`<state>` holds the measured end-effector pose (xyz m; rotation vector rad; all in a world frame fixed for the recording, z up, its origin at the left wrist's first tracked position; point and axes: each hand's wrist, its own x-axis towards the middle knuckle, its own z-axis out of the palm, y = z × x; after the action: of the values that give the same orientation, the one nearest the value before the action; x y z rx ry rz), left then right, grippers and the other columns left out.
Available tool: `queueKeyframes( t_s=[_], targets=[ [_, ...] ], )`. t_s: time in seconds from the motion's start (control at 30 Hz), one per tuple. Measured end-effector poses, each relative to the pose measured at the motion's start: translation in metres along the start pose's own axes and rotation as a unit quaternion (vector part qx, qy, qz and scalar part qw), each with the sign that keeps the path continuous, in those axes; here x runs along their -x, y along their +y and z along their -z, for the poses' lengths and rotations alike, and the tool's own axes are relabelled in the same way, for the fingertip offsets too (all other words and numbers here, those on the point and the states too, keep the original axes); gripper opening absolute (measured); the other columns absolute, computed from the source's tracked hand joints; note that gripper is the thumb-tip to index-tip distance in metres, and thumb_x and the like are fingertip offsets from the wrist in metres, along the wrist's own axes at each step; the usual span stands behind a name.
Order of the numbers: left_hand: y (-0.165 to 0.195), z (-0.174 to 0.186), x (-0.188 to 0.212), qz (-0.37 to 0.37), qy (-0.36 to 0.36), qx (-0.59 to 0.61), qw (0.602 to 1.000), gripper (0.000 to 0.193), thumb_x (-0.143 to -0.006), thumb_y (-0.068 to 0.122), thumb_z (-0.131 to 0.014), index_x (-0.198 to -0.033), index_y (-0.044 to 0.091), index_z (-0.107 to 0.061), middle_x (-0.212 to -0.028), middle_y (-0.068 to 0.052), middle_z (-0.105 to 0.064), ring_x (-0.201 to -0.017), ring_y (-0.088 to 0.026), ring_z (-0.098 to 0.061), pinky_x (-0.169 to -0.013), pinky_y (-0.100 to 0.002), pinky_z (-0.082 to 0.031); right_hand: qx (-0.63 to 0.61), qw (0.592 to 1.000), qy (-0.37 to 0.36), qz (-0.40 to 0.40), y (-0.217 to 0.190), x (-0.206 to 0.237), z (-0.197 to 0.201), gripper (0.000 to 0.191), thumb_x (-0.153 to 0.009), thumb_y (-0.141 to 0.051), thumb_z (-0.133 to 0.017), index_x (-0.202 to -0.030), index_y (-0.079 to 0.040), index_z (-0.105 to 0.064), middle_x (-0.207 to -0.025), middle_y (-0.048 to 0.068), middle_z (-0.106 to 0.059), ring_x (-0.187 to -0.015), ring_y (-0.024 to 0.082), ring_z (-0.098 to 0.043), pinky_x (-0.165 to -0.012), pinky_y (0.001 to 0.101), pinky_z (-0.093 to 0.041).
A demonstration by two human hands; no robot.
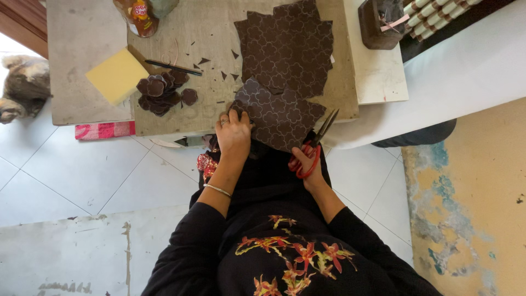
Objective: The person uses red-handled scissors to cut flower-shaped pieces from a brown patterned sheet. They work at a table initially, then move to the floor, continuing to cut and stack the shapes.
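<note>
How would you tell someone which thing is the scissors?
Find the low board covered with brown patterned sheets, then the sheet's edge nearest the person. There the right hand holds the scissors. They alone have bright red loop handles; the dark blades point up along the sheet.

You have one labelled package in view: a bottle [143,15] at the far edge of the board, left of centre, cut off by the top of the picture. Its body looks brownish-amber, and its label [141,11] is red and yellow with a small patch of white. It lies just beyond the black pen and the heap of small dark cut-outs, to the right of the yellow pad. A greyish-green rounded thing sits just beside it on its right, too cropped to tell. You have no signs or screens here.
</note>
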<state>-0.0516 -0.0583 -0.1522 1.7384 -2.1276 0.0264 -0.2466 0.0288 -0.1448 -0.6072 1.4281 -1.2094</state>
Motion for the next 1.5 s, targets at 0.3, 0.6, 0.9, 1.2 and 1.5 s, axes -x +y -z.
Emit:
queueKeyframes(
  t_s=[0.3, 0.6, 0.9, 1.2, 1.5],
  targets=[
    [-0.016, 0.011, 0.009, 0.003, 0.017, 0.071, 0.997, 0.022, -0.091, 0.014, -0.069, -0.112, 0.015, -0.075, -0.118, -0.007, -0.065, -0.111, -0.031, -0.063, -0.093, -0.046, -0.052, 0.030, 0.993, 0.059, 0.100, -0.020, 0.005, -0.001, 0.027, -0.093, -0.009, -0.072, -0.114, 0.000, -0.059, -0.086, 0.006, -0.066, -0.063, 0.014, -0.067, -0.058, 0.0290, -0.056],
    [0.010, 0.025, 0.019, 0.214, -0.118, 0.436, 0.866, 0.041, -0.099, 0.050, -0.064, -0.105, 0.011, -0.079, -0.118, -0.018, -0.074, -0.108, -0.032, -0.072, -0.095, -0.041, -0.056, 0.136, 0.974, -0.027, 0.181, -0.094, -0.018, -0.013, 0.028, -0.096, -0.009, -0.071, -0.118, 0.002, -0.058, -0.085, 0.006, -0.066, -0.064, 0.013, -0.067, -0.058, 0.0272, -0.055],
    [0.009, 0.044, 0.026, 0.293, -0.308, 0.843, 0.328, 0.094, -0.095, 0.076, -0.042, -0.153, 0.002, -0.041, -0.140, -0.016, -0.056, -0.122, -0.030, -0.057, -0.106, -0.047, -0.046, 0.129, 0.976, -0.088, 0.154, -0.152, 0.017, -0.030, 0.030, -0.090, -0.003, -0.074, -0.116, 0.000, -0.060, -0.086, 0.005, -0.066, -0.061, 0.013, -0.065, -0.056, 0.0281, -0.055],
    [-0.011, 0.034, 0.026, 0.335, -0.094, 0.889, 0.297, 0.033, -0.096, 0.020, -0.073, -0.124, 0.012, -0.057, -0.117, -0.009, -0.066, -0.105, -0.021, -0.067, -0.095, -0.040, -0.057, 0.016, 0.986, -0.029, 0.162, -0.148, -0.006, 0.006, 0.025, -0.096, -0.004, -0.069, -0.118, 0.000, -0.057, -0.085, 0.005, -0.064, -0.063, 0.012, -0.062, -0.060, 0.0301, -0.058],
    [0.007, -0.002, 0.054, 0.486, -0.210, 0.754, 0.390, 0.024, -0.087, 0.003, -0.074, -0.106, 0.009, -0.061, -0.101, -0.005, -0.072, -0.090, -0.020, -0.071, -0.081, -0.036, -0.059, 0.347, 0.937, -0.004, 0.034, -0.067, -0.024, 0.036, 0.026, -0.105, -0.026, -0.065, -0.111, -0.003, -0.074, -0.080, 0.004, -0.068, -0.066, 0.010, -0.061, -0.059, 0.0245, -0.048]
  ],
)
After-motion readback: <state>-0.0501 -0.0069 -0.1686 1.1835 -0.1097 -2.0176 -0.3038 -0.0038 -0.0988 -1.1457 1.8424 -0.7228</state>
